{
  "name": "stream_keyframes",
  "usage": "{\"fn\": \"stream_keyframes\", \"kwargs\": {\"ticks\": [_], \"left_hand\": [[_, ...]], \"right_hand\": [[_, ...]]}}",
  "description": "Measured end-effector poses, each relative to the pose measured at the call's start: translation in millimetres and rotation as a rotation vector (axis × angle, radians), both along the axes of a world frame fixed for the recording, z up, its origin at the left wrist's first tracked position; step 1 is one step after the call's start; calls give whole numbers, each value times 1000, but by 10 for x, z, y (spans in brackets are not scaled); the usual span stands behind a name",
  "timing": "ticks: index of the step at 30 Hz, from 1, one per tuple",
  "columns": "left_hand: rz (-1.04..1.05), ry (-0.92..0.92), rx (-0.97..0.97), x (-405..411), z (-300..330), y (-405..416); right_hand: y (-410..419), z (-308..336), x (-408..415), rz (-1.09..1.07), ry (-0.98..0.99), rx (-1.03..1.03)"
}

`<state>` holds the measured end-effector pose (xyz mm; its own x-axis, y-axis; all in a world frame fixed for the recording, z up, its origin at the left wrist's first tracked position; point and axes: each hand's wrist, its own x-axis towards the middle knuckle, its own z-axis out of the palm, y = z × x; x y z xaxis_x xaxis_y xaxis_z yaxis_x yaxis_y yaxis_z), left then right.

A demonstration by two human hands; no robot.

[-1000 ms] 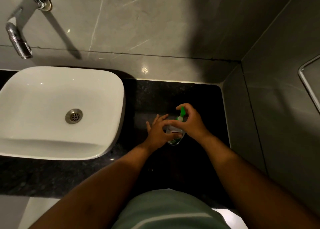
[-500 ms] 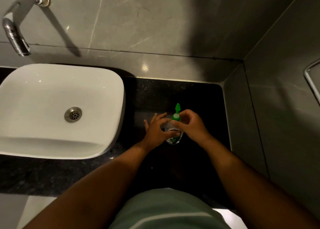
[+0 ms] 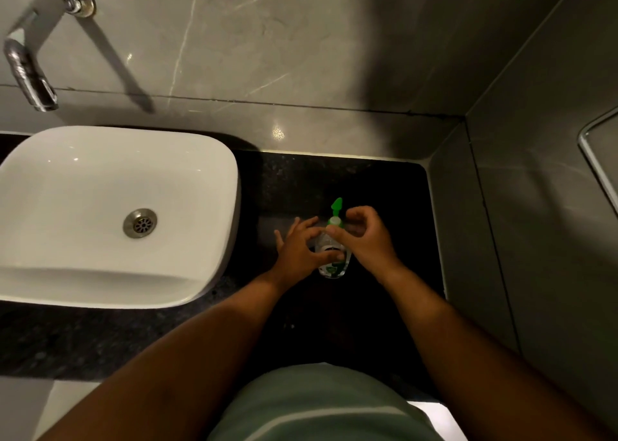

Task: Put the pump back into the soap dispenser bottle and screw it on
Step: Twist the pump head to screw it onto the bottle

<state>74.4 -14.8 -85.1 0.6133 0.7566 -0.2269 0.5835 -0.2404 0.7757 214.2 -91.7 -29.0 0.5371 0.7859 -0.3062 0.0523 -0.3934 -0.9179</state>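
A small clear soap dispenser bottle (image 3: 332, 265) with a green label stands upright on the black counter, right of the sink. Its green pump (image 3: 335, 210) sits in the neck, nozzle pointing toward the back wall. My left hand (image 3: 301, 248) wraps the bottle's left side, thumb across the front. My right hand (image 3: 364, 236) is on the right, its thumb and fingertips pinching the pump's collar just under the green head. The bottle's back and neck are hidden by my fingers.
A white basin (image 3: 214, 180) with a metal drain fills the left. A chrome wall tap (image 3: 30, 73) hangs above it. Grey tiled walls close the back and right (image 3: 501, 223). The dark counter (image 3: 384, 307) runs to its front edge near my body.
The pump nozzle has swung from under my right hand to point at the back wall, and my right hand has shifted rightward on the collar. The bottle has stayed in place.
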Motion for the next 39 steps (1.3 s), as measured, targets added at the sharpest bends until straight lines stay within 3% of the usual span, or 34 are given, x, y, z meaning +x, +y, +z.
{"fn": "stream_keyframes", "kwargs": {"ticks": [6, 11, 18, 25, 34, 39], "left_hand": [[-44, -10, -18, -15, 82, -28], [-91, -20, -85, -41, 135, 10], [-111, -78, -191, -23, 198, 87], [-35, 76, 20, 36, 110, 22], [17, 126, 181, -23, 114, -28], [70, 129, 251, -42, 126, -91]], "right_hand": [[9, 55, 95, 274, 150, -39], [121, 141, 259, 457, 161, -44], [234, 134, 271, 409, 357, -33], [168, 4, 173, 197, 236, 18], [101, -44, -194, 26, -43, 132], [89, -51, -341, -35, -258, 86]]}}
